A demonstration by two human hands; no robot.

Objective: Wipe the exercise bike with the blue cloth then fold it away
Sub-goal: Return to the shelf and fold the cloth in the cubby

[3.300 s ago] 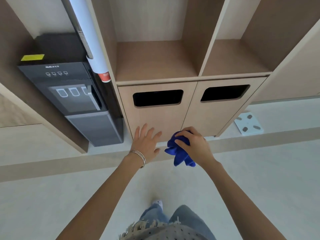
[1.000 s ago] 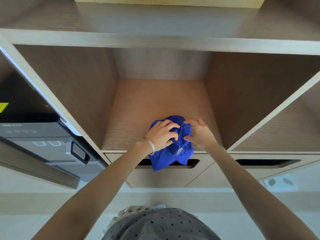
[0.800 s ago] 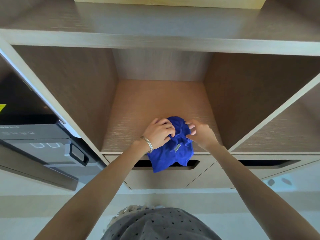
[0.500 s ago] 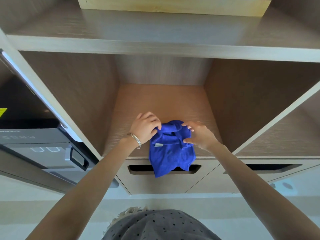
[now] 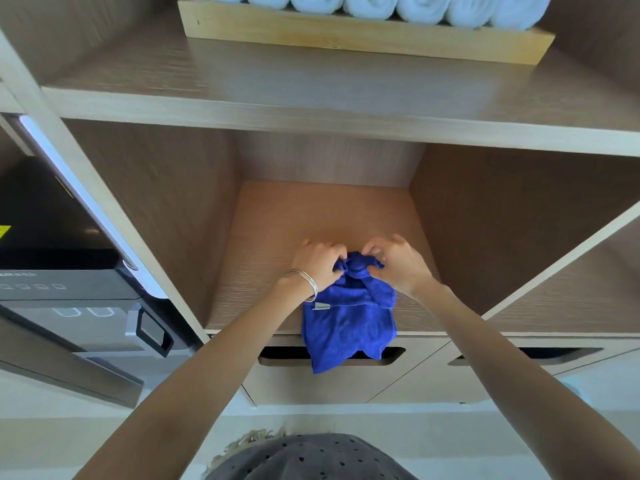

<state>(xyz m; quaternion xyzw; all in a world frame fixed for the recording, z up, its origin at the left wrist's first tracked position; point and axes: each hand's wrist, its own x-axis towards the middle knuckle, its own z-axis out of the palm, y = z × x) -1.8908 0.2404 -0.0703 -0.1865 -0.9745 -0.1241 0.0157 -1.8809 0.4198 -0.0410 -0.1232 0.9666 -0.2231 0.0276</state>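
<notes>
Blue cloth [image 5: 348,323] bunched at the front of the wooden cubby shelf [image 5: 311,216], top part gathered into a knot-like wad, lower part draped over the front edge and hanging down in front of the drawer slot [image 5: 284,355] below. Small grey tag [image 5: 322,307] showing near the left side of the fabric. Looks soft, light, limp, probably microfibre; no stiffness, sags wherever unsupported, likely grippy rather than slick, nothing fragile. Best taken by two corners or along one hem to shake flat, not by the wad in the middle; judged hard to fold neatly while half of it hangs off the ledge, so likely needs pulling fully onto the shelf first. Left hand [image 5: 320,266] curled and pinching the top of the wad from the left, bangles [image 5: 306,284] on the wrist. Right hand [image 5: 398,263] pinching the same wad from the right, fingertips close to the left ones, both hands clenched on fabric. Wiping step not checkable here, no bike in view; folding judged just starting. Further out: wooden tray [image 5: 363,43] of rolled white towels [image 5: 374,5] on the shelf above, dark water dispenser [image 5: 69,271] off to the left.
</notes>
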